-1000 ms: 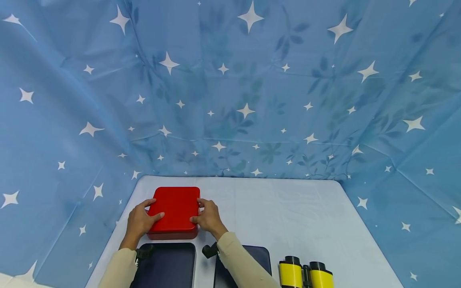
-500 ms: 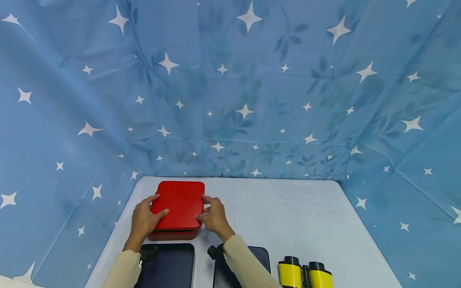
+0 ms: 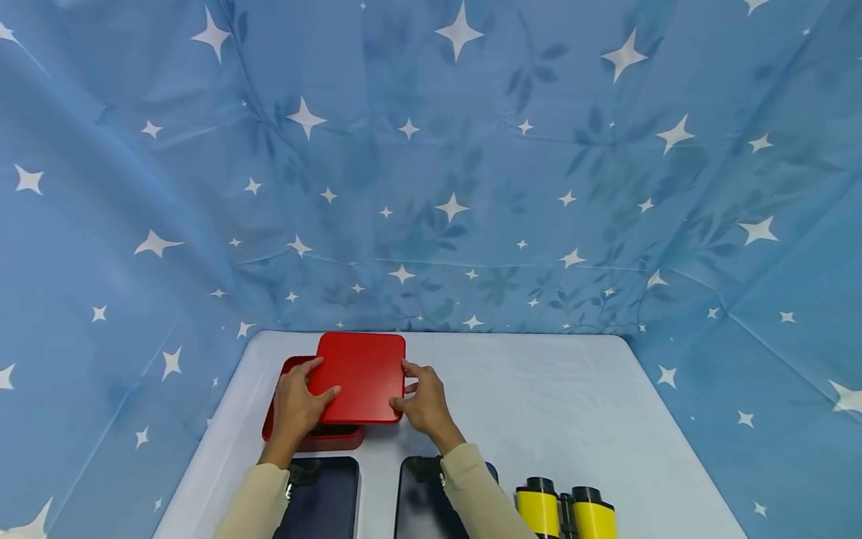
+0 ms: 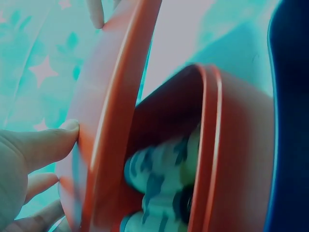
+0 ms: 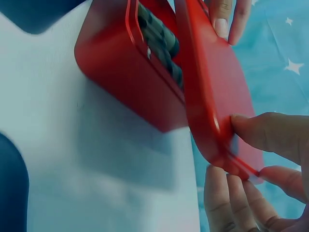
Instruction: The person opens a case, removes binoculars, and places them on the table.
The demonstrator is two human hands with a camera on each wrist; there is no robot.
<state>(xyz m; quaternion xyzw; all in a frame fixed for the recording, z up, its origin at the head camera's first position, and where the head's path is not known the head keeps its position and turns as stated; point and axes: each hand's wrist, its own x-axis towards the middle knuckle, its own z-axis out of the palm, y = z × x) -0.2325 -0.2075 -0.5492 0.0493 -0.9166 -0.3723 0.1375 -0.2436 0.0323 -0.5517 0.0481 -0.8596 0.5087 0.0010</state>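
Observation:
A red lid (image 3: 364, 374) is raised off a red box (image 3: 331, 443) and tilted, its near edge lower. My left hand (image 3: 295, 408) grips its left side, thumb on top. At the right edge my right hand (image 3: 428, 404) pinches it between thumb and fingers, with fingertips curled under the rim in the right wrist view. Inside the partly uncovered box lies a camouflage-patterned thing (image 4: 161, 171) with two rounded barrels; the lid hides the rest of it. The box stands at the table's far left.
Two dark trays, a left one (image 3: 326, 501) and a right one (image 3: 420, 509), lie near the front of the white table (image 3: 539, 404). Yellow and black binoculars (image 3: 566, 513) stand to their right. A blue star-patterned cloth (image 3: 431, 165) hangs around the table.
Both hands have lifted the lid off the box and carried it up and to the right. The box's left part and its inside have come into view.

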